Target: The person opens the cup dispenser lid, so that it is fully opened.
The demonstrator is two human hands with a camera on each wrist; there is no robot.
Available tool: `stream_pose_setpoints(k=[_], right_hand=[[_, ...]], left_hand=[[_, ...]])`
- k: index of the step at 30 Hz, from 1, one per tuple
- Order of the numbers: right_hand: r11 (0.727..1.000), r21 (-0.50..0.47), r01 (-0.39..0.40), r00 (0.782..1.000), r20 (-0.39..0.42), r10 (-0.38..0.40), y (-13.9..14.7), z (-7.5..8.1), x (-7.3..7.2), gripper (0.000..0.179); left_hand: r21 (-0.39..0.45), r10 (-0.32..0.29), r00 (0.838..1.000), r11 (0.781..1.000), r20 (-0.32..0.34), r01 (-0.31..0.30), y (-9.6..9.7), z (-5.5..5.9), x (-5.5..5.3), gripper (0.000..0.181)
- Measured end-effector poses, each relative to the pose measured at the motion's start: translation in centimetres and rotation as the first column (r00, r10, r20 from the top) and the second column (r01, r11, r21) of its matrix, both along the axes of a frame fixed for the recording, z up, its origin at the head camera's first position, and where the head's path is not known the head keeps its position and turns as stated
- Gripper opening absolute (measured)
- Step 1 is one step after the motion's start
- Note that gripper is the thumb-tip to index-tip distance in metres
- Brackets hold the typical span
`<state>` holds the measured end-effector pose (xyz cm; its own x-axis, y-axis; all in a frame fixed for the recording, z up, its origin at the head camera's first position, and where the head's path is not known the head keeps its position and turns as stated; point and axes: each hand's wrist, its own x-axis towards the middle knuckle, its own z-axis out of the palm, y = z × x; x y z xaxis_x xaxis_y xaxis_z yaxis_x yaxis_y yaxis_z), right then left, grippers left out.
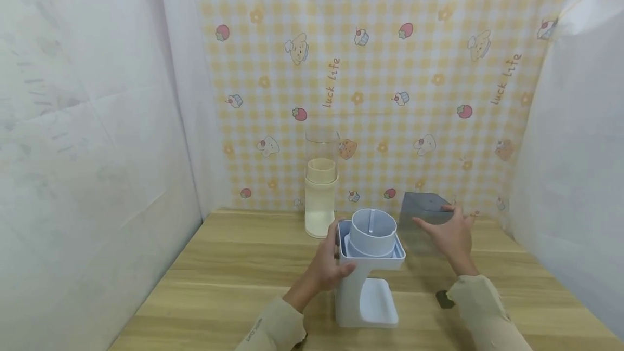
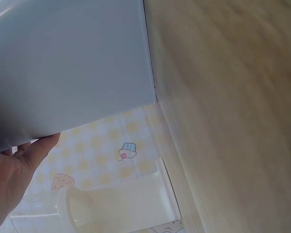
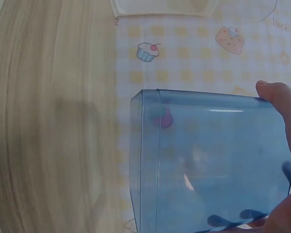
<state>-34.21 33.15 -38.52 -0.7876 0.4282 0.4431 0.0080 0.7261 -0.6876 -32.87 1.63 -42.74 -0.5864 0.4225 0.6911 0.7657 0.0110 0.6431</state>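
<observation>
Your right hand (image 1: 450, 237) grips the blue box (image 1: 424, 215) just right of the dispenser (image 1: 368, 280), whose side your left hand (image 1: 326, 270) holds.

Place: a small staged recording corner, homely in look rather than a real kitchen or workshop.
Backdrop: in front of me hangs a yellow gingham cloth (image 1: 380, 85) printed with cartoon puppies, cupcakes, strawberries and the words "luck life".
Sides: plain white sheeting (image 1: 92, 140) closes off my left and right, creased and draped like a booth.
Surface: I work at a light wood-grain table (image 1: 234, 270) pushed up against the cloth.
Household goods: a cream and clear plastic jar (image 1: 321, 188) stands at the back, and a white countertop appliance (image 1: 368, 272) sits before me.
</observation>
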Motion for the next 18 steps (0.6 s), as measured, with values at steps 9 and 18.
stream_pose_setpoints(k=[9, 18], right_hand=[[1.000, -0.010, 0.004, 1.000, 0.002, -0.004, 0.1, -1.0, -0.7, 0.100], [1.000, -0.025, 0.004, 0.999, -0.034, -0.005, 0.2, -1.7, -1.7, 0.098]], left_hand=[[0.004, -0.001, 1.000, 1.000, 0.024, 0.001, 0.0, -0.2, 0.1, 0.102], [0.004, -0.003, 1.000, 1.000, 0.011, 0.003, 0.0, -0.3, 0.1, 0.101]])
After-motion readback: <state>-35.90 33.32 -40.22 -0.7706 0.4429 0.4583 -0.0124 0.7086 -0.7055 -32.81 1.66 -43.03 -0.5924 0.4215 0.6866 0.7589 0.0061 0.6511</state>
